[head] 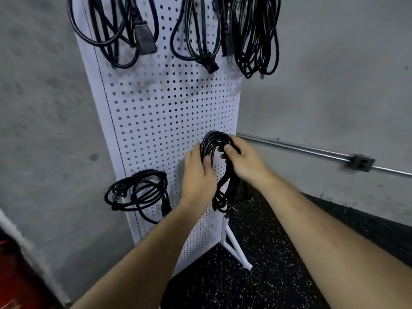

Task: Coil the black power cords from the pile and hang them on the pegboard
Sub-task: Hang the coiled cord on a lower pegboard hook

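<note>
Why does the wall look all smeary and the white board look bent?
Head view: the grey wall and the pipe are streaked by motion blur; the pegboard looks tilted and tapering, likely from the wide-angle lens; the coiled cord held by the left hand and right hand is sharper; lighting is soft, with faint shadows under the hanging cords.

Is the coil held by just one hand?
No, the left hand and right hand both hold the coil.
</note>
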Demonstrator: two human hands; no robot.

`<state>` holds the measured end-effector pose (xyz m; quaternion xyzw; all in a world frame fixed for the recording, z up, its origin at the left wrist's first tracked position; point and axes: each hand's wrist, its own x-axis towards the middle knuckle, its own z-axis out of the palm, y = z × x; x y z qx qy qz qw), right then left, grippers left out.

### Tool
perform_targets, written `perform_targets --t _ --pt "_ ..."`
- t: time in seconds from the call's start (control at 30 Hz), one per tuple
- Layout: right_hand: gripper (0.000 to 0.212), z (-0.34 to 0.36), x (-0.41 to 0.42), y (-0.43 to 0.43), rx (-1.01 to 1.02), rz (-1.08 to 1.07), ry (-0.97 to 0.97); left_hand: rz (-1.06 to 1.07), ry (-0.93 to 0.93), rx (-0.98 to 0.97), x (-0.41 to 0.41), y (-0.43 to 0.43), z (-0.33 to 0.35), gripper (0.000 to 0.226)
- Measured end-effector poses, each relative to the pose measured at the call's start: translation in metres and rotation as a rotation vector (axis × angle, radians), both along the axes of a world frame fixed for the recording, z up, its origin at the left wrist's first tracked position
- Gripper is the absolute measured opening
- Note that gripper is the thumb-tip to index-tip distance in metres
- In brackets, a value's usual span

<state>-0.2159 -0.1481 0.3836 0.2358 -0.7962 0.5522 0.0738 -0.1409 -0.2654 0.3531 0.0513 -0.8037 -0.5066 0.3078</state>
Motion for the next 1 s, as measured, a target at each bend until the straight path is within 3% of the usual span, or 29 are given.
perform_targets --t 0.17,0.37,0.57,0.8,1.0 --pt "0.036 -0.029 -0.016 -0.017 -0.003 0.042 -0.113 0.157 -0.091 -0.101 -0.023 -0.020 -0.034 0.048" --pt "0.042 -0.076 -0.001 -0.031 -0.041 0.016 -0.085 0.201 -0.126 -0.170 -0.026 -0.030 -0.062 0.049" --pt "0.056 -0.078 0.010 -0.031 0.176 -0.057 -0.038 0.219 -0.200 -0.351 -0.017 -0.025 -0.074 0.063" --pt "0.074 -0.069 0.038 -0.018 0.517 -0.110 -0.125 0.256 -0.122 -0.661 0.000 -0.021 -0.072 0.075" --pt "0.071 -0.058 0.070 -0.007 0.630 -0.129 -0.090 0.182 0.004 -0.836 0.025 -0.005 -0.070 0.091"
